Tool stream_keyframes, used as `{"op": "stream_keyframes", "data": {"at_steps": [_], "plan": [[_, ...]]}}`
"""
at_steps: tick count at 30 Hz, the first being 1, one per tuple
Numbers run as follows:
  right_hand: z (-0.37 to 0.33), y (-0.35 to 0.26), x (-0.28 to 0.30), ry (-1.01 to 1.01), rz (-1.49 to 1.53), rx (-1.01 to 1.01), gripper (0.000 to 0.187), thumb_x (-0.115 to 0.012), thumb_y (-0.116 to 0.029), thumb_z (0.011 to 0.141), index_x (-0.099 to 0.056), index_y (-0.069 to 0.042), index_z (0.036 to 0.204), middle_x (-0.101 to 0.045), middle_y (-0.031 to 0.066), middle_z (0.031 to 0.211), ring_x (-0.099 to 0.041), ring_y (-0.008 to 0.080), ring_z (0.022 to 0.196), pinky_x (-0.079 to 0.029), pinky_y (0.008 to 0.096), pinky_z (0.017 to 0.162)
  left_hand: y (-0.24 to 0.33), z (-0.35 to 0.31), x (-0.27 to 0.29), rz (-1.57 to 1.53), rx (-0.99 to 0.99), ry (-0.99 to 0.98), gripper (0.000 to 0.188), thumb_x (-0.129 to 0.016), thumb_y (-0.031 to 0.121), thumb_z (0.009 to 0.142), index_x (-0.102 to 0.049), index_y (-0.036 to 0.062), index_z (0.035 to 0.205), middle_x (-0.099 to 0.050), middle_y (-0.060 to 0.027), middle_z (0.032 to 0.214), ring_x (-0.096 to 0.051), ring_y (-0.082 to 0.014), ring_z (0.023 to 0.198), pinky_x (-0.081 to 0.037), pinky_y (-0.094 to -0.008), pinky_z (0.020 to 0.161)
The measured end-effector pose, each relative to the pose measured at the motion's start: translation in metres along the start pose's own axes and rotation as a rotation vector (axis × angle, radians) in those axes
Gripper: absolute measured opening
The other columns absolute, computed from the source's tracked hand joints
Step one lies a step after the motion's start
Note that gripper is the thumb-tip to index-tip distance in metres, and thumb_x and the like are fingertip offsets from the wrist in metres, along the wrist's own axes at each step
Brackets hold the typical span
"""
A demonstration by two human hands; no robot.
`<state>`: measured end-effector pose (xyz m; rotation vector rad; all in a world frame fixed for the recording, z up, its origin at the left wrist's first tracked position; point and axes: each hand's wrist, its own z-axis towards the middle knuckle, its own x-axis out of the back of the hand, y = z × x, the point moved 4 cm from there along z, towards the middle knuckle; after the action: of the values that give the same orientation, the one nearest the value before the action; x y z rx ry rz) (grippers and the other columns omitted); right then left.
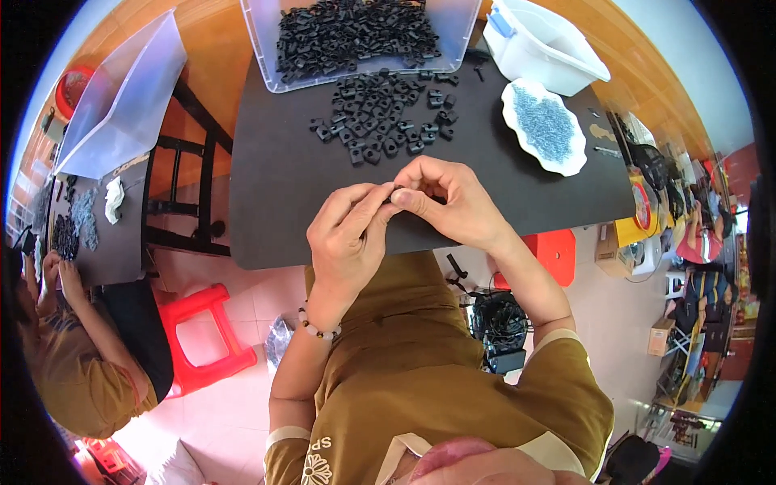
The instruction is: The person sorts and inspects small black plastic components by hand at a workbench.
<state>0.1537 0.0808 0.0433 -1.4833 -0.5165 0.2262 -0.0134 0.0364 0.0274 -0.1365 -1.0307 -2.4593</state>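
Above the near part of the dark table point(283, 202), my left hand point(352, 230) and my right hand point(457, 202) meet with fingertips pinched together. Between them is a small black plastic part point(395, 195), mostly covered by the fingers. Just beyond my hands lies a loose spread of black plastic parts point(384, 121), blocky pieces with holes. They trail out of a clear plastic bin point(279, 86) heaped with more of the same. To the right, a white scalloped dish point(573, 165) holds a mass of tiny silvery pieces point(544, 125), too small to make out singly.
A white plastic tub point(541, 48) stands at the back right. At the left, another person point(89, 356) works at a second table beside a translucent bin point(121, 105). Red stools point(206, 339) and a bundle of black cables point(499, 319) are on the floor below.
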Motion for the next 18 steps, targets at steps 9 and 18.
{"op": "stream_keyframes", "data": {"at_steps": [9, 18], "plan": [[0.004, -0.016, 0.044, 0.133, -0.344, 0.022, 0.013, -0.072, -0.015, 0.098, -0.071, -0.002, 0.099, -0.069, -0.0015, 0.087, -0.06, 0.0039, 0.082, -0.05, 0.0225, 0.074, 0.002, 0.003, -0.001, 0.021, 0.058, -0.055, 0.019, -0.077, 0.001, 0.088, -0.078, 0.0012, 0.107, -0.073, -0.0102, 0.092, -0.069, -0.0156, 0.075, -0.054, -0.0248, 0.068], [0.073, -0.095, 0.305, 0.956, -1.224, 0.351, 0.03, -0.068, -0.028, 0.099, -0.075, -0.004, 0.116, -0.078, 0.0102, 0.092, -0.072, 0.0189, 0.081, -0.055, 0.0323, 0.077, 0.003, 0.003, -0.005, 0.017, 0.101, -0.126, 0.01, -0.073, 0.001, 0.091, -0.078, 0.0001, 0.1, -0.072, -0.0086, 0.084, -0.065, -0.011, 0.066, -0.05, -0.0234, 0.058]]}}
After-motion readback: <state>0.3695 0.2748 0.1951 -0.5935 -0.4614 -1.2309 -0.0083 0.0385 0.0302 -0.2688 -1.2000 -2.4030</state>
